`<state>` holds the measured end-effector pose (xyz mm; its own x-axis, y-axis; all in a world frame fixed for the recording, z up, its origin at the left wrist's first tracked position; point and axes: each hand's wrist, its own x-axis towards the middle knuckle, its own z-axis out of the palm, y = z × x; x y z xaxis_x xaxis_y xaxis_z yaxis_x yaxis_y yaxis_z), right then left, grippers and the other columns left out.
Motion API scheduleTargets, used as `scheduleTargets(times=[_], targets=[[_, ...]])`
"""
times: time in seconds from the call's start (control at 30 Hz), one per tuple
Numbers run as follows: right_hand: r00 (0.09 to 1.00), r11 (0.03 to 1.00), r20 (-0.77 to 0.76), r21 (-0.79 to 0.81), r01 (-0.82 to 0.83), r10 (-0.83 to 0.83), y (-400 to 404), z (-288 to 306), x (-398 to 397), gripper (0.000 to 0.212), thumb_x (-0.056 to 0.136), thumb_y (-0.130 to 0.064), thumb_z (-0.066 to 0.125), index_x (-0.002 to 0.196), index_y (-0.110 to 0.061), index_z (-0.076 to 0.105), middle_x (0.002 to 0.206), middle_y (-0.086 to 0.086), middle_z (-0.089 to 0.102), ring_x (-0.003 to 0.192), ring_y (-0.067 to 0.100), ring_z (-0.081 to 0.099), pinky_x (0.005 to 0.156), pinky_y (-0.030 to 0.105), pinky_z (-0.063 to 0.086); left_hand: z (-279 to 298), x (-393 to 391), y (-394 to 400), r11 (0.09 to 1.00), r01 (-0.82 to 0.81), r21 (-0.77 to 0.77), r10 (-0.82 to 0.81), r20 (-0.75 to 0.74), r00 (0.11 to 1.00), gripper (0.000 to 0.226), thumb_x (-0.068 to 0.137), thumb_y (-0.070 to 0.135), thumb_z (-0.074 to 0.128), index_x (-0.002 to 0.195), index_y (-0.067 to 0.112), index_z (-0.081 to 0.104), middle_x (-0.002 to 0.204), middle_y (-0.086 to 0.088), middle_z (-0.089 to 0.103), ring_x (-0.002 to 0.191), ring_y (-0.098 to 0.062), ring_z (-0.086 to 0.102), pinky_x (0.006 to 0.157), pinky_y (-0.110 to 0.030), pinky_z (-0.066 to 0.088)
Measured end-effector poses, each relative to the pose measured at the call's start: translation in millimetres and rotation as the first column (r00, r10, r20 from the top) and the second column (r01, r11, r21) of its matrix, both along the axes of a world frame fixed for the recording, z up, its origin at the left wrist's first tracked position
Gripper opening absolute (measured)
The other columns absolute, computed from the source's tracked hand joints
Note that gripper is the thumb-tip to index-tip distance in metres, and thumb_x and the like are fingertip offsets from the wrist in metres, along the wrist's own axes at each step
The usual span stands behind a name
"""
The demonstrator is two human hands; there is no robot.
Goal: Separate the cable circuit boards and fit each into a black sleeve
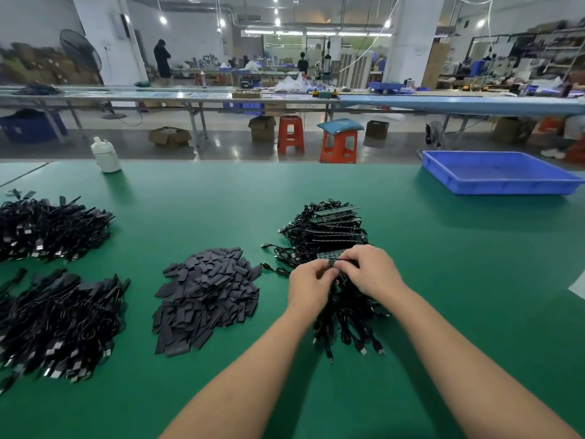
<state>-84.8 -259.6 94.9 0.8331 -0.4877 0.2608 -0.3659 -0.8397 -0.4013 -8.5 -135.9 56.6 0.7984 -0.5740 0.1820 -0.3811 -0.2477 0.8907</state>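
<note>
A strip of joined circuit boards is pinched between the left hand and the right hand just right of the frame's centre, fingers of both curled round it, with black cables trailing from it towards the lower edge. The step in hand is judged to be the snapping apart of one board; it is best done with the grip kept close on either side of the joint, so that the board is bent cleanly and the cable's solder is not strained. More strips are stacked just beyond the hands. The black sleeves are heaped left of centre, near enough to be reached by the left hand. Cable bundles are piled at the left edge of the green worktop, and a blue tray is set at the upper right.
</note>
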Motion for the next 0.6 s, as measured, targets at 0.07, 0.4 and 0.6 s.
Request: scheduleTargets(times=[0.07, 0.4, 0.6], targets=[[1.0, 1.0, 0.011, -0.013, 0.028, -0.028, 2, 0, 3, 0.016, 0.092, -0.039, 0.062, 0.091, -0.031, 0.076, 0.09, -0.012, 0.072, 0.09, 0.015, 0.063, 0.093, 0.039, 0.046, 0, -3, -4, 0.998, -0.06, 0.026, 0.06, 0.018, 0.998, 0.029, 0.089, 0.027, 0.066, 0.064, 0.016, 0.058, 0.056, 0.002, 0.056, 0.055, -0.018, 0.049, 0.055, -0.033, 0.039], [0.992, 0.969, -0.055, -0.229, 0.096, -0.111, -30, -11, -2, 0.025, 0.096, -0.047, 0.056, 0.109, -0.035, 0.073, 0.113, -0.01, 0.068, 0.116, 0.019, 0.048, 0.094, 0.037, 0.033, 7, 7, 26, 0.981, -0.173, -0.084, 0.172, -0.013, 0.985, 0.011, 0.09, 0.03, 0.068, 0.08, 0.029, 0.069, 0.079, 0.009, 0.067, 0.073, -0.005, 0.06, 0.066, -0.02, 0.044], [0.989, 0.966, 0.078, -0.217, 0.14, -0.126, -18, -19, -1, 0.038, 0.099, -0.029, 0.056, 0.136, -0.018, 0.057, 0.142, 0.001, 0.054, 0.137, 0.021, 0.042, 0.117, 0.038, 0.028, 31, 20, 65, 0.996, -0.035, -0.081, 0.048, 0.162, 0.986, 0.004, 0.084, 0.033, 0.074, 0.084, 0.037, 0.073, 0.079, 0.015, 0.064, 0.075, 0.005, 0.055, 0.065, -0.006, 0.039]])
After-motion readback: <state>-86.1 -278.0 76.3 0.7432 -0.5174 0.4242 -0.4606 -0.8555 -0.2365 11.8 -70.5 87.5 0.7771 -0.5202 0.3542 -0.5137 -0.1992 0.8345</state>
